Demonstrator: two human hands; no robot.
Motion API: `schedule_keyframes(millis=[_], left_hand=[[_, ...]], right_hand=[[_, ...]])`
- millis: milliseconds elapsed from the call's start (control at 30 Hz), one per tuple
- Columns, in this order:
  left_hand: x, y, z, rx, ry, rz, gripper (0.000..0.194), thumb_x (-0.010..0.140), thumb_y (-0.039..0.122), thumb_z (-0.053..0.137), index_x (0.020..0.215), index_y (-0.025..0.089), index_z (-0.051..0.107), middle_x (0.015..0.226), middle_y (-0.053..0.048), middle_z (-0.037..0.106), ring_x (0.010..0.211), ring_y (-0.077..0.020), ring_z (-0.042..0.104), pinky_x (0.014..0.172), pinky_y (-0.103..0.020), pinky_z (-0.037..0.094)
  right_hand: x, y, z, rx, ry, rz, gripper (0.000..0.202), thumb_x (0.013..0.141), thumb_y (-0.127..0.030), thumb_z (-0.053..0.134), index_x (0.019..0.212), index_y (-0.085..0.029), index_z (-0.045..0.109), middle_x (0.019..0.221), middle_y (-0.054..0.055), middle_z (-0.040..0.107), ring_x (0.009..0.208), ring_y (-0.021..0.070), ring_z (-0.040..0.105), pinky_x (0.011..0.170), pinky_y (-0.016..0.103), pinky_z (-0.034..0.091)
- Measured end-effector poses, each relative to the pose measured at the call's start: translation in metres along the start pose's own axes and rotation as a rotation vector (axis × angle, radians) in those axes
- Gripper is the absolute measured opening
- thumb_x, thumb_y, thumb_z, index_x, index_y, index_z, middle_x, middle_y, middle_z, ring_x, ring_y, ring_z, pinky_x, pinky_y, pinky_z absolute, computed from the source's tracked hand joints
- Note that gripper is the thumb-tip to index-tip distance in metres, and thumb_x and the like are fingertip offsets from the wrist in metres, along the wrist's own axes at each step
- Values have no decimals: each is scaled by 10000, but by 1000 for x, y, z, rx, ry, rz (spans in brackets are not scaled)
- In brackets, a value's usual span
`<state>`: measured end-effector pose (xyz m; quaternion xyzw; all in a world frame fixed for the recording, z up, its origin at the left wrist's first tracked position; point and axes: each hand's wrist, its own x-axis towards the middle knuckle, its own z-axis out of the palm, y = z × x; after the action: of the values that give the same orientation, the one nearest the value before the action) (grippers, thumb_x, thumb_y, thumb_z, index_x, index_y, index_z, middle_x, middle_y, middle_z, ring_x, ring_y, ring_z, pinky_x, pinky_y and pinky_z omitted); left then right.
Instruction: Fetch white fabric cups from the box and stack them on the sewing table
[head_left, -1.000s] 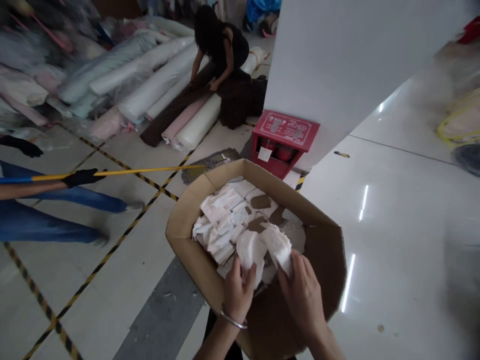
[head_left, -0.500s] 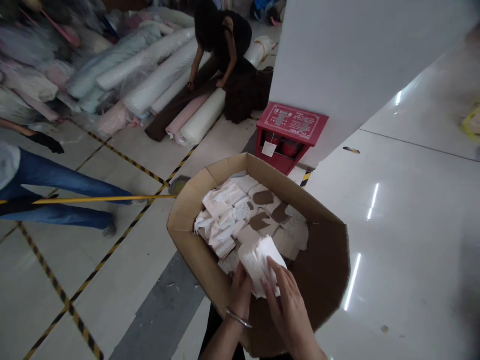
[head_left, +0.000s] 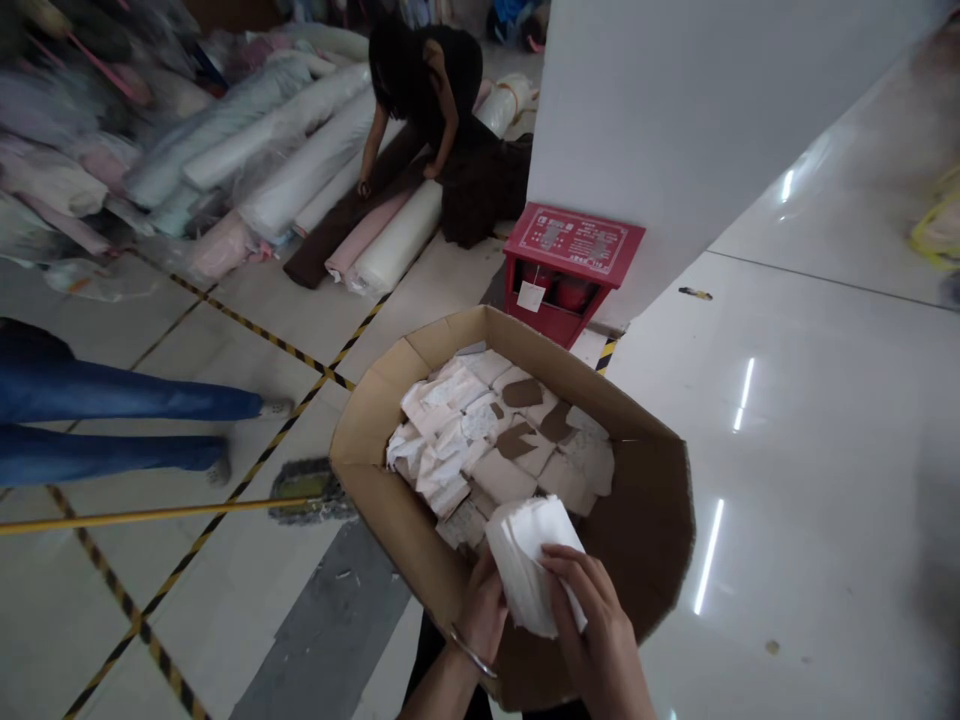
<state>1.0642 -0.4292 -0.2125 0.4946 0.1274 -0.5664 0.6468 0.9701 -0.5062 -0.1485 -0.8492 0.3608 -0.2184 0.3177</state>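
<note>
Stack of white pieces (head_left: 531, 565) is clamped between your hands, left hand (head_left: 484, 612) at its left side, right hand (head_left: 604, 625) across its top, above the carton (head_left: 379, 425), long axis pointing roughly away from you.

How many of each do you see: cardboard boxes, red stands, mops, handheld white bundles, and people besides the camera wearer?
Cardboard box: 1
Red stand: 1
Mop: 1
White bundle, between left hand and right hand: 1
Other people, crouching person and person in jeans: 2
Total: 6
</note>
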Motion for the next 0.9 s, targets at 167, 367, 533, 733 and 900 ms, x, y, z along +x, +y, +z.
schedule_keyframes(millis=[167,367,533,733,900], left_hand=[[-11,0,-8,24,-11,-63,269,649,287,666,895,186,705,840,-40,700,674,-137,558,568,-222,392],[-29,-8,-25,27,20,-122,238,597,283,668,808,179,710,738,-36,693,646,-151,572,596,-251,412],[-31,-4,-32,-3,50,-107,228,571,273,669,777,186,715,700,-38,696,615,-167,576,555,-269,424],[-17,16,-31,-64,53,-7,257,602,370,669,794,200,689,754,-62,702,834,-257,644,723,-373,511],[-12,33,-32,-151,63,48,338,560,373,715,841,187,688,854,-57,723,933,-270,643,841,-396,503]], right_hand=[[-15,-1,5,16,-26,36,127,901,-208,442,956,-245,550,981,57,602,867,176,610,702,297,544],[-35,-10,13,91,-88,88,108,877,-268,499,810,-254,583,927,38,624,825,182,619,682,292,542],[-31,-18,10,226,-126,198,127,888,-293,483,894,-259,605,908,30,650,785,165,634,675,256,532],[-4,-24,-7,463,-103,433,178,882,-389,512,882,-215,553,713,1,588,610,127,562,511,189,465],[18,-29,-24,660,-45,554,243,859,-442,535,877,-199,523,687,-3,543,565,121,512,479,214,450]])
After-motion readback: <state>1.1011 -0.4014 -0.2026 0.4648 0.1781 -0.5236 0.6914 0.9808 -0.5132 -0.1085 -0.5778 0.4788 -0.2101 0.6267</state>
